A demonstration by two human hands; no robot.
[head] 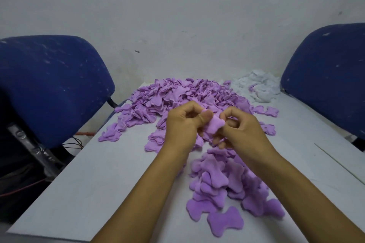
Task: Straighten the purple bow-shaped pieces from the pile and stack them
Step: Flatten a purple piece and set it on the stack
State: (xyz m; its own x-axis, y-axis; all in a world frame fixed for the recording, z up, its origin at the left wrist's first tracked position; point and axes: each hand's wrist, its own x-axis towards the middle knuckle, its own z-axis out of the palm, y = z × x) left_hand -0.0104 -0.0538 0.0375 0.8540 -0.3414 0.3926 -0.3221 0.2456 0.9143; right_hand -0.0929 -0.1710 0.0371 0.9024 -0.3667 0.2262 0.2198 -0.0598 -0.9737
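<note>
A single purple bow-shaped piece [213,126] is held up above the table between both hands. My left hand [182,124] pinches its left end with thumb and curled fingers. My right hand [240,127] pinches its right end the same way. Behind the hands a large loose pile of purple pieces [177,94] spreads across the far part of the table. In front of the hands, near my right forearm, lies a lower overlapping stack of flattened purple pieces [223,185].
The white table [94,193] has its left edge beside a blue chair [51,85]. A second blue chair [327,77] stands at the right. A heap of white fabric pieces [256,88] sits at the far right against the wall. Cables hang at the left.
</note>
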